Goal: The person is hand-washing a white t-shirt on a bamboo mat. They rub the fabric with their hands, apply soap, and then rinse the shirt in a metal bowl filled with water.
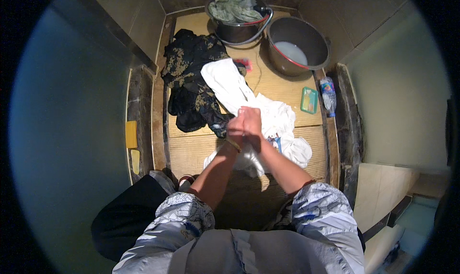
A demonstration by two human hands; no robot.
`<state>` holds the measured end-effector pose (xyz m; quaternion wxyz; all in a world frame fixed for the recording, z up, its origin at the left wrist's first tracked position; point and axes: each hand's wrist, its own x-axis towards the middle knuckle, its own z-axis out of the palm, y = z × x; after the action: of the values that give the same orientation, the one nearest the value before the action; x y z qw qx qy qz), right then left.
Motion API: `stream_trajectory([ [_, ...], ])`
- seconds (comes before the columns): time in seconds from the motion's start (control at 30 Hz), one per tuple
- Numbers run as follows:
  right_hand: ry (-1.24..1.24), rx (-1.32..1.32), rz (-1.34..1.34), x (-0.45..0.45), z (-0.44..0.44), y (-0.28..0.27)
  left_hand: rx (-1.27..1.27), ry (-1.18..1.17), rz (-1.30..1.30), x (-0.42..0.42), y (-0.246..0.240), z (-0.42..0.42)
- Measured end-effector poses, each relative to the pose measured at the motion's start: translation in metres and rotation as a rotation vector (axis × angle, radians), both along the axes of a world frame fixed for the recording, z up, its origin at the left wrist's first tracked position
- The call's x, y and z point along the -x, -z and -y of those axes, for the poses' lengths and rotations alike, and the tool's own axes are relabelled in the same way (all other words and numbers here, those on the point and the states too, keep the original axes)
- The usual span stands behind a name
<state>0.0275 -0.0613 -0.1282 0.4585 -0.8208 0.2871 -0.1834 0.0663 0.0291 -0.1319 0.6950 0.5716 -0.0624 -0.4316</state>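
My left hand (235, 128) and my right hand (252, 121) are pressed together over a white garment (226, 81) spread on the wooden-plank floor. Both hands look closed on its cloth, which bunches between and below them, though my hands hide the exact grip. One end of the garment stretches away toward the far left. A crumpled part (278, 114) with a blue print lies to the right of my hands. Beside my left hand, touching the white cloth, is a dark garment (194, 80) with tan patches.
Behind stand a dark bucket (235, 33) heaped with green cloth (235, 6) and a dark tub (316, 40) with cloudy water. A green soap dish (309, 100), plastic bottle (327, 94) and red item (244, 64) lie around. Yellow bars (131, 134) rest on the left ledge.
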Motion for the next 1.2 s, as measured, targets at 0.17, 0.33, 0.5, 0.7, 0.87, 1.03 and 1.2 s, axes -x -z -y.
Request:
stream_trajectory([
  [0.17, -0.015, 0.134, 0.156, 0.002, -0.004, 0.002, 0.550, -0.030, -0.819, 0.003, 0.030, 0.006],
  [0.33, 0.134, -0.142, -0.146, 0.008, 0.021, -0.035, 0.774, 0.047, -0.746, 0.029, 0.027, 0.018],
  [0.5, -0.080, 0.244, 0.122, 0.020, -0.022, -0.034, 0.804, 0.089, -0.917, 0.011, 0.017, -0.001],
  [0.7, 0.413, -1.017, 0.174, 0.024, 0.027, -0.002, 0.260, -0.057, -0.660, 0.012, 0.025, -0.021],
  [0.87, -0.011, -0.586, -0.217, 0.026, 0.055, -0.013, 0.078, -0.228, -0.306, 0.005, -0.001, -0.031],
  [1.03, -0.585, -0.168, 0.132, 0.030, -0.021, -0.029, -0.078, -0.149, -0.625, -0.015, -0.022, -0.024],
  [1.2, -0.566, 0.095, 0.291, 0.027, 0.006, -0.006, 0.054, 0.038, -0.798, -0.018, -0.013, -0.028],
])
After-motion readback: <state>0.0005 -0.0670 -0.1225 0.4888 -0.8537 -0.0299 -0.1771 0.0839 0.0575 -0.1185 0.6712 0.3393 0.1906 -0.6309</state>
